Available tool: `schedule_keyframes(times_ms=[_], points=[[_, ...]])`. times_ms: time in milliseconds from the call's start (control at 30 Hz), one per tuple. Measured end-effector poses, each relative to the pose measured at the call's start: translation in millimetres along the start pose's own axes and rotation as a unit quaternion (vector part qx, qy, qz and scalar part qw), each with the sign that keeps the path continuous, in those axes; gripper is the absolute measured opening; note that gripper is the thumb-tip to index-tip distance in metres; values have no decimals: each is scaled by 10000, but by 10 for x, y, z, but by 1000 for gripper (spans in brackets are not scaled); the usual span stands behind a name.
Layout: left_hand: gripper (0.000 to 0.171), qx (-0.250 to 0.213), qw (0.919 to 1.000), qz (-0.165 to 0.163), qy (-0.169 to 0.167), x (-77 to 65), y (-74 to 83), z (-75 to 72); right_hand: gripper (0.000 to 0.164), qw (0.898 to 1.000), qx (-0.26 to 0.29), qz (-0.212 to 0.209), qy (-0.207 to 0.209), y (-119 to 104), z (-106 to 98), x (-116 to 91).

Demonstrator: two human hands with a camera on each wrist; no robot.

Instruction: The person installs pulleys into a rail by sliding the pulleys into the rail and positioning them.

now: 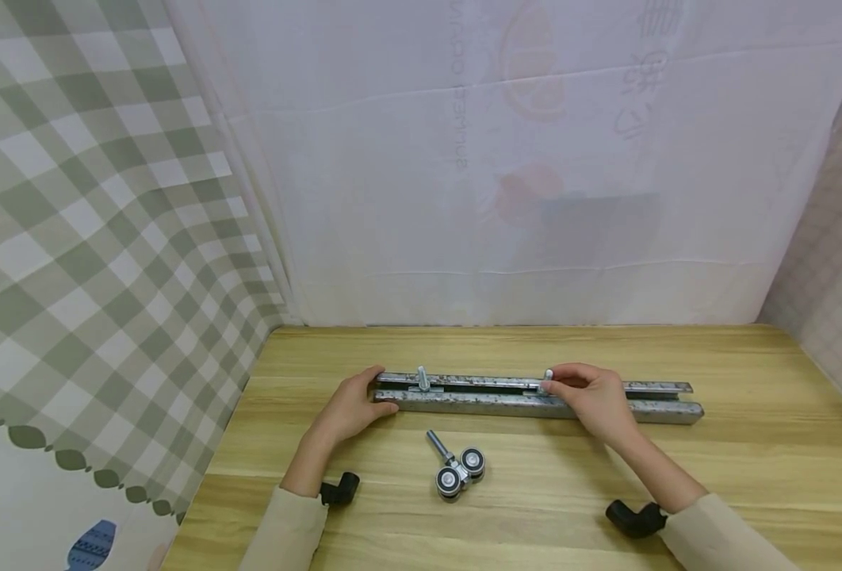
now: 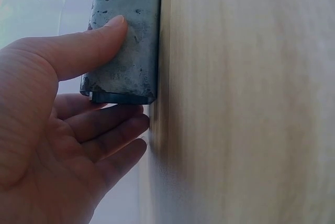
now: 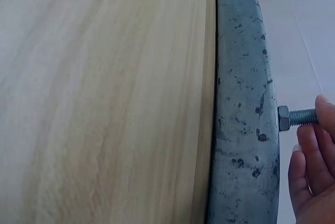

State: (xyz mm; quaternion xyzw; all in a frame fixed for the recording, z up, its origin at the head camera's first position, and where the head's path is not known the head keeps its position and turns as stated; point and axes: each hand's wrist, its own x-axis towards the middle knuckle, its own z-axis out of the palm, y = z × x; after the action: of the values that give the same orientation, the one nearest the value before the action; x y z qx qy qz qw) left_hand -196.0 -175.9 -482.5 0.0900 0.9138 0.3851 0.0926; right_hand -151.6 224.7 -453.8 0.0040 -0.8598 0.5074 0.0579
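Note:
A speckled grey steel channel rail (image 1: 492, 403) lies across the wooden table with its slot facing up. At its left end my left hand (image 1: 353, 408) grips it, the thumb on the near side and the fingers round the far side and end. One threaded bolt (image 1: 423, 379) with a nut stands up from the slot near that hand. Farther right, my right hand (image 1: 595, 396) pinches a second upright bolt (image 3: 302, 117) between thumb and fingers. Whatever these bolts join inside the rail is hidden. In front of the rail lies a roller trolley (image 1: 460, 472) with black-rimmed wheels and a threaded stem.
The wooden table (image 1: 535, 515) reaches back to a white cloth (image 1: 392, 198). A green checked cloth (image 1: 107, 238) hangs on the left. Black wrist-worn pieces (image 1: 635, 519) stick out beside both sleeves.

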Motion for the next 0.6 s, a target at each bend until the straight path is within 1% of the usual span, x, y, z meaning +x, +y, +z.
schedule_keyframes(times_ms=[167, 600], points=[[79, -9, 10000, -13, 1, 0, -4, 4, 30, 10000, -31, -16, 1, -9, 35, 8], [80, 4, 10000, -40, 7, 8, -17, 8, 26, 9998, 175, -32, 93, -2, 127, 51]])
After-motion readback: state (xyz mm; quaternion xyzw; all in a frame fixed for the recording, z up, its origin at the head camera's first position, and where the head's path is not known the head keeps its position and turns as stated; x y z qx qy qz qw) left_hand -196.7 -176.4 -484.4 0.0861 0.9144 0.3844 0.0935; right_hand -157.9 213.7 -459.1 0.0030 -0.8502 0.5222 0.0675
